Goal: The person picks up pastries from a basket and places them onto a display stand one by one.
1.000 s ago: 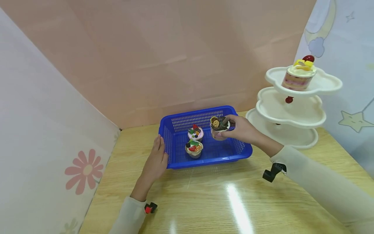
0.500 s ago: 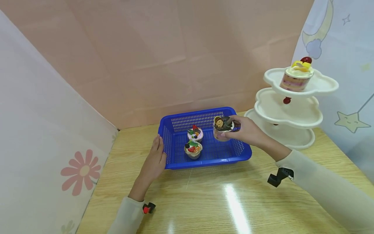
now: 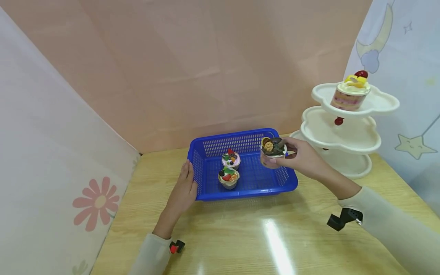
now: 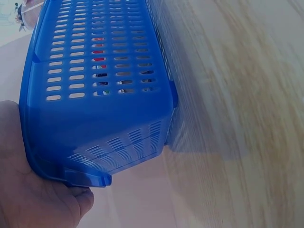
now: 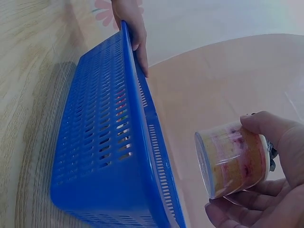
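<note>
My right hand (image 3: 304, 158) grips a cake cup (image 3: 272, 154) with a dark chocolate and cookie topping, raised over the right end of the blue plastic basket (image 3: 254, 192). In the right wrist view, thumb and fingers close round the clear cup (image 5: 232, 159), whose pink and yellow layers show; it is above the basket rim. My left hand (image 3: 182, 191) holds the basket's left rim, fingers along the outside and tips hooked at the edge (image 4: 47, 199). Inside the basket are two fruit-topped cupcakes, one pinkish (image 3: 231, 159) at the back and one cream (image 3: 228, 178) in front.
A white three-tier stand (image 3: 340, 130) with scalloped plates is on the right of the wooden table (image 3: 233, 236). On its top tier sits a layered cake cup (image 3: 350, 95) with yellow fruit and a cherry. A peach backdrop (image 3: 220, 68) rises behind the basket.
My right hand has carried the chocolate-topped cake cup to the right, toward the basket's right end. The left hand keeps its hold on the rim, and the basket stays in place.
</note>
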{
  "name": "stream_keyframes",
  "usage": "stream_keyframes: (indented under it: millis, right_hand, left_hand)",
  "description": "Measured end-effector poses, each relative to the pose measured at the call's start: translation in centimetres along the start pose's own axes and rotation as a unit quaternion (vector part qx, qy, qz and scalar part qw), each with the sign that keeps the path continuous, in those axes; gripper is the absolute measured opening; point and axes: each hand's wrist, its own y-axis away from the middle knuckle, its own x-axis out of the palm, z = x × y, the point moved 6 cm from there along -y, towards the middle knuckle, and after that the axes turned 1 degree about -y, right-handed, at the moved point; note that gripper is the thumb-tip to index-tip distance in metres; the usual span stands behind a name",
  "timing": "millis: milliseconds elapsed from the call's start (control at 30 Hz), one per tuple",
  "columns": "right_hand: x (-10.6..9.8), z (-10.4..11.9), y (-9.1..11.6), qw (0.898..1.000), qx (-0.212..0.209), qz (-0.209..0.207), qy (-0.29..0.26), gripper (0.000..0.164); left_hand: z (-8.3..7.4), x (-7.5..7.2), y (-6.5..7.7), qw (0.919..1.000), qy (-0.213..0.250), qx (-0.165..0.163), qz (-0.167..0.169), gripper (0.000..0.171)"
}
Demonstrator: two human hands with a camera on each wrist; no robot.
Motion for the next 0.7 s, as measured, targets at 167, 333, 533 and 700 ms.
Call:
stream_keyframes:
  millis: [167,333,533,700]
  right_hand:
    - [-0.7,-0.1,1.0,1.0,0.003,-0.017,0.006,0.046]
    - [-1.7,0.2,2.3,0.999,0.001,-0.036,0.002,0.044]
    - [-3.2,0.8,3.6,0.999,0.007,-0.048,0.02,0.047]
    - [-4.6,1.1,4.7,0.998,0.003,-0.064,0.018,0.046]
  left_hand:
    - [0.0,0.1,0.1,1.0,0.004,0.0,-0.003,0.063]
    - [0.0,0.2,0.1,1.0,0.003,-0.001,0.003,0.063]
    - [0.0,0.2,0.1,1.0,0.001,0.0,0.001,0.063]
    - [0.0,0.1,0.1,1.0,-0.001,-0.001,-0.002,0.062]
